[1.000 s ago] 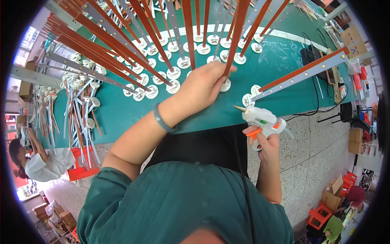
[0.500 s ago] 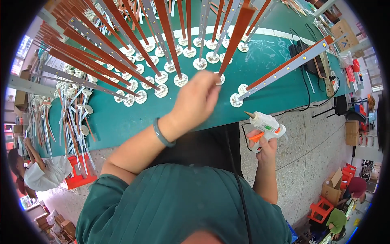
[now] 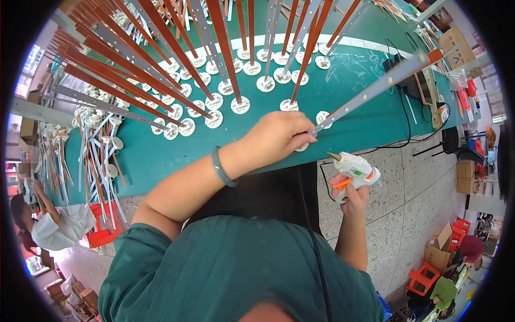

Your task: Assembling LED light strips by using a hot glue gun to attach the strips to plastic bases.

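My left hand [image 3: 273,138] pinches the lower end of a grey LED strip [image 3: 370,90] that leans up to the right. Its round white base [image 3: 302,147] shows partly under my fingers, at the table's near edge. Just behind stands another round base [image 3: 324,118] with a brown strip, mostly hidden by the grey one. A white glue gun [image 3: 353,165] with an orange trigger is in my right hand [image 3: 351,197], its nozzle pointing up and left toward the table edge. Beyond my left hand, a base [image 3: 289,105] carries an upright brown strip.
Many brown and grey strips stand on white discs across the green table [image 3: 161,166]. Loose strips with discs [image 3: 99,139] hang over its left side. Black cables and a black box [image 3: 410,80] lie at right. Other people sit at lower left and lower right.
My left hand has let go of the brown strip's base and moved right and nearer, taking hold of the grey LED strip, which shifted left. The glue gun moved slightly.
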Motion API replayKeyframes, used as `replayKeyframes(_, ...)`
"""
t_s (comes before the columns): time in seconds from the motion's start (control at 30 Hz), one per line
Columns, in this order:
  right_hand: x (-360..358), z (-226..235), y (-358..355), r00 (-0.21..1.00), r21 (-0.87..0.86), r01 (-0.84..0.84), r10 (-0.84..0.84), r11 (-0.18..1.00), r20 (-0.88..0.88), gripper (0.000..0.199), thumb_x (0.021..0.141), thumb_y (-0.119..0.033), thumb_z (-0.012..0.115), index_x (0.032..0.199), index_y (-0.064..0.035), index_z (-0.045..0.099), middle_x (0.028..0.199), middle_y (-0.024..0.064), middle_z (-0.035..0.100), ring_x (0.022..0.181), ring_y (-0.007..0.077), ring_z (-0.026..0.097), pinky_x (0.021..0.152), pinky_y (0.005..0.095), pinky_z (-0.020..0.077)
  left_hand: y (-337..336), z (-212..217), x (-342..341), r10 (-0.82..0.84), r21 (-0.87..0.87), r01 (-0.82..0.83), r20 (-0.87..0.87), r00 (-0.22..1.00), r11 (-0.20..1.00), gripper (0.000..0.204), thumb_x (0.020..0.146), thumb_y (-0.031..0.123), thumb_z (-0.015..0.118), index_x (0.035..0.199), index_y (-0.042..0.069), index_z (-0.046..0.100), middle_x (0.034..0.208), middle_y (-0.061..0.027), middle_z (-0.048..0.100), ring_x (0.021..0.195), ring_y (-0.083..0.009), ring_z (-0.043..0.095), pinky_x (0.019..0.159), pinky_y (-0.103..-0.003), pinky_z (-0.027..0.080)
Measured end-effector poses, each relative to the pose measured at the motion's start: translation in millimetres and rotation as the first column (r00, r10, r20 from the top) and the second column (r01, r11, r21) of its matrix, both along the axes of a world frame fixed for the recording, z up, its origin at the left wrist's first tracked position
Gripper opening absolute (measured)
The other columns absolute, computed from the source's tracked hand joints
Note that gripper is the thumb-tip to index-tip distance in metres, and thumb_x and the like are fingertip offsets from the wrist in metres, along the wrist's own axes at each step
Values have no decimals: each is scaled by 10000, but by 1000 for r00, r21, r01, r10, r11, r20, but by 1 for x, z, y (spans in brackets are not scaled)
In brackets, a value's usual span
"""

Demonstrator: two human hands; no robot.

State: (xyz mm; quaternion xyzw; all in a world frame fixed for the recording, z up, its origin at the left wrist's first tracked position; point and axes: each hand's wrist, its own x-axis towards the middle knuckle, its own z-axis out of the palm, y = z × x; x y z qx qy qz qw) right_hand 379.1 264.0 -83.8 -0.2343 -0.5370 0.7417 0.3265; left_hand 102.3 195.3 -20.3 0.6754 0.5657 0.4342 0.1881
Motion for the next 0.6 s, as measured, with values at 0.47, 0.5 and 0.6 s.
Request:
replayKeyframes(0.47, -39, 23, -22, 922, 335, -108, -32, 936, 387, 268, 888, -64, 637, 1137, 14, 580, 948, 79, 709, 771, 108, 624, 698, 260, 500, -23, -3, -15, 118, 8, -118, -4, 993, 993, 83, 817, 106, 723, 837, 27, 707, 765, -102, 669, 686, -258, 658, 609, -336, 510)
replayKeyframes(0.5, -41, 24, -22, 909, 372, -119, -50, 921, 414, 242, 890, -66, 640, 1112, 13, 587, 936, 79, 706, 793, 119, 632, 718, 268, 500, -22, -3, -14, 123, 15, -123, -5, 992, 992, 80, 817, 102, 723, 840, 27, 709, 761, -101, 668, 682, -253, 659, 606, -333, 510)
replayKeyframes(0.6, -44, 29, -27, 881, 424, -121, -100, 897, 462, 206, 894, -78, 645, 1073, 11, 595, 912, 83, 695, 826, 140, 641, 741, 281, 499, -22, -3, -14, 125, 7, -125, -8, 992, 992, 79, 817, 101, 722, 847, 28, 713, 759, -100, 668, 672, -248, 659, 600, -327, 511)
